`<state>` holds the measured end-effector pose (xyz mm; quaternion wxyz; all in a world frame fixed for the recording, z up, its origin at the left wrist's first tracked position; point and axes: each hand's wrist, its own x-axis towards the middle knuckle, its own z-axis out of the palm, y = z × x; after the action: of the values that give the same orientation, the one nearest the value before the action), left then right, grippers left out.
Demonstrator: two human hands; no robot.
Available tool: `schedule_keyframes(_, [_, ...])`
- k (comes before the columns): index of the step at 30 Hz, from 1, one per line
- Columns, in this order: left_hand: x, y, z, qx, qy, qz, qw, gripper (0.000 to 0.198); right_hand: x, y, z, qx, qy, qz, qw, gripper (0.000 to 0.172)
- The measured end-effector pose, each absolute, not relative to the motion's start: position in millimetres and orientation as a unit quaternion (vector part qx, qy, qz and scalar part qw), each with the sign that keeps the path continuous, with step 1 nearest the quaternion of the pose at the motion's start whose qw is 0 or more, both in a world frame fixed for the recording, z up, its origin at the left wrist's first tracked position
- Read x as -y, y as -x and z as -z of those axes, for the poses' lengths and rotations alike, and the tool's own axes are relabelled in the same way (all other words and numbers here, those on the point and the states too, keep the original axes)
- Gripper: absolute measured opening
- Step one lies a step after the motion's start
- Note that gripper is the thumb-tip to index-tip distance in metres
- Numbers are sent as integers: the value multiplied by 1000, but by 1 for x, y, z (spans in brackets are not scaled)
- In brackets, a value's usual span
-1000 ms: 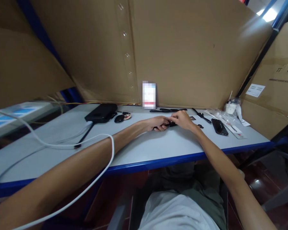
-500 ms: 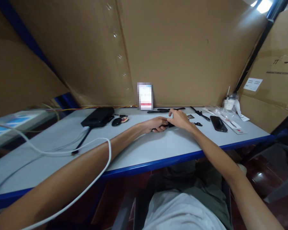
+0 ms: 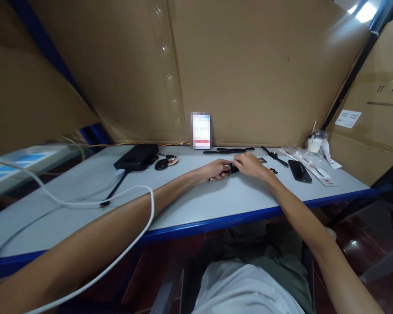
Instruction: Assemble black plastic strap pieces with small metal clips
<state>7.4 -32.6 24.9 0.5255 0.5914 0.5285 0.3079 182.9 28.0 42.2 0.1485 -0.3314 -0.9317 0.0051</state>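
Note:
My left hand [image 3: 216, 169] and my right hand [image 3: 250, 165] meet over the grey table [image 3: 199, 200], both with fingers curled on a small black object [image 3: 233, 169] between them. Most of that object is hidden by my fingers, and I cannot make out what it is. Just past my hands lie black watch straps [image 3: 229, 150] and a black watch [image 3: 275, 156]. A white cable [image 3: 144, 218] drapes over my left forearm.
A black box [image 3: 137, 156] and a key fob [image 3: 162, 163] lie at the back left. A black phone [image 3: 299, 171], plastic packets [image 3: 309, 161] and a small cup [image 3: 314, 143] sit at the right. Cardboard sheets [image 3: 249, 69] wall the back. The table's blue edge [image 3: 216, 222] runs in front.
My hands stay together on the small black object, barely shifting. Only the camera view has tilted slightly.

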Motion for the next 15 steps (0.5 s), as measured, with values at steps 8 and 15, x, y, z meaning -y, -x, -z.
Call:
schedule_keyframes(8, [40, -18, -20, -561, -600, -359, 444, 9, -17, -182, -44, 927, 347, 42, 135, 39])
schedule_keyframes(15, [34, -17, -9, -544, -610, -393, 421, 13, -4, -165, -40, 893, 427, 61, 132, 38])
